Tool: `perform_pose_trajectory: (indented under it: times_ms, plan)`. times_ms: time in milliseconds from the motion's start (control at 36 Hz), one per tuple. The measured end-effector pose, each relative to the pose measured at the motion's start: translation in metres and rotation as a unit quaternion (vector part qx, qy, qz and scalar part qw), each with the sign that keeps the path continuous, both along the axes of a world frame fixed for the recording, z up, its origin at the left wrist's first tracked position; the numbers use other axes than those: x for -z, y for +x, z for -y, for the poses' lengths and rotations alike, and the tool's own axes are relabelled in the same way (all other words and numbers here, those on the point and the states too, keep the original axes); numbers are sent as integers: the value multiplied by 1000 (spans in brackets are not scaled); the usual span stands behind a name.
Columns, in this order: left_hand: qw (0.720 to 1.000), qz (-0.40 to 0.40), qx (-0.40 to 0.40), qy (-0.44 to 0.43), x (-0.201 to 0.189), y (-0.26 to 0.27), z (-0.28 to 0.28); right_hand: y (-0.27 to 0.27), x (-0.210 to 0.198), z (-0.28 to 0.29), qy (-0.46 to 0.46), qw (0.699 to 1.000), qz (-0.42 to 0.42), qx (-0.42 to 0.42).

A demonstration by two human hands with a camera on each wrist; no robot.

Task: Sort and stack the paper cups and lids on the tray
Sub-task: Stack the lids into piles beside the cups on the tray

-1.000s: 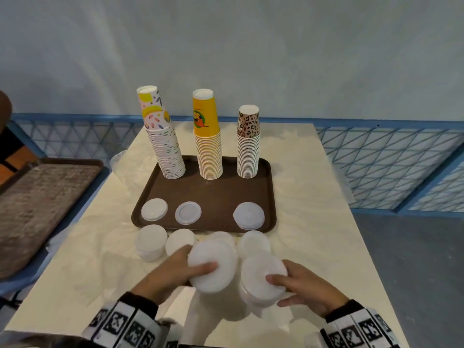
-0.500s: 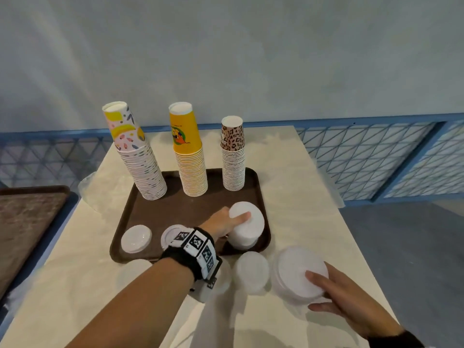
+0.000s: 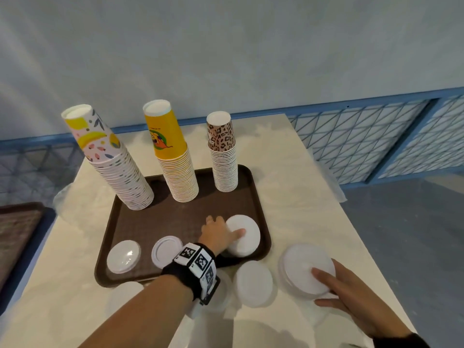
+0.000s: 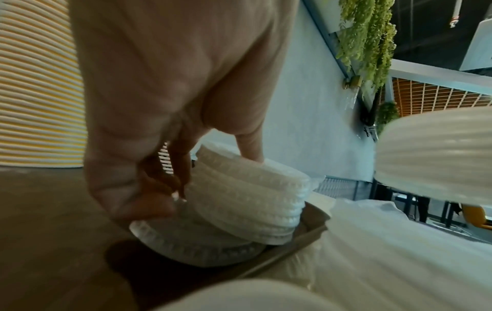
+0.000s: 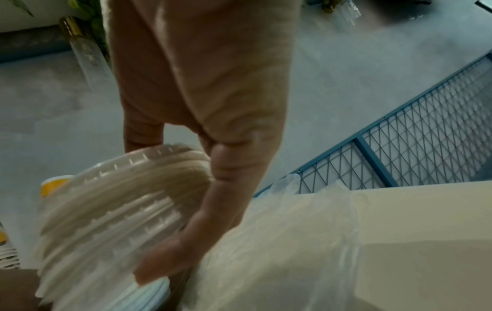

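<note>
A brown tray [image 3: 180, 222] carries three upside-down cup stacks: floral [image 3: 120, 172], yellow [image 3: 178, 172] and leopard-print [image 3: 224, 167]. Two single white lids [image 3: 123, 256] [image 3: 166, 251] lie at its front left. My left hand [image 3: 227, 226] [image 4: 186, 168] grips a white lid stack [image 3: 247, 237] [image 4: 247, 200] on the tray's front right, thumb on top. It sits slightly askew on lids below. On the table to the right, my right hand [image 3: 317, 287] [image 5: 143, 207] holds a wider lid stack [image 3: 301, 267] [image 5: 106, 210] tilted.
Another lid stack [image 3: 253, 282] stands on the table between my hands, and one more [image 3: 125, 290] shows beside my left forearm. A second tray [image 3: 17, 229] sits at the far left. Blue mesh railing [image 3: 364, 141] runs behind the table; clear plastic wrap [image 5: 279, 242] lies under the right hand.
My left hand carried its lid stack from the table's front onto the tray's front right. The right hand slid its wider stack to the right.
</note>
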State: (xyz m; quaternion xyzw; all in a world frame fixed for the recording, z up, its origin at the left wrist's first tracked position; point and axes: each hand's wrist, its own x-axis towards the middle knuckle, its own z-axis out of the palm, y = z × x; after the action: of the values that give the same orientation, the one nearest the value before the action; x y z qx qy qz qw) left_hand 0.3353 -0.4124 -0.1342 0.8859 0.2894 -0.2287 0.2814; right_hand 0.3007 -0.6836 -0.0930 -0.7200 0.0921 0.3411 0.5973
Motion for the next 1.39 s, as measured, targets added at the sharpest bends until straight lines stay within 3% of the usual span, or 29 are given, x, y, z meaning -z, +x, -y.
perform_pose_trajectory:
  times_ms: [83, 389, 500, 667, 917, 972, 1056, 1139, 1222, 1389]
  plan:
    - [999, -11, 9, 39, 4, 1, 0, 9, -5, -8, 5, 1000, 11, -4]
    - [997, 51, -53, -36, 2, -6, 1, 64, -22, -58, 19, 994, 101, -46]
    - [997, 61, -26, -34, 0, -7, 1, 95, -27, -96, 19, 989, 127, -68]
    - [999, 36, 7, -11, -1, -7, 3, 136, 0, -150, -29, 992, 95, -78]
    - [998, 56, 31, -24, 2, -11, -1, 156, 39, -184, -90, 990, 48, -102]
    - [997, 59, 35, -29, 1, -13, -2, 158, 43, -186, -153, 974, 96, -138]
    - [996, 64, 39, -41, -1, -14, -2, 160, 47, -187, -265, 924, 191, -198]
    - [996, 68, 42, -44, -1, -15, -3, 161, 50, -188, -323, 889, 221, -238]
    - [995, 73, 43, -46, -1, -15, -3, 160, 53, -188, -339, 881, 231, -236]
    - [994, 88, 43, -40, -2, -15, -3, 148, 47, -190, -321, 887, 298, -146]
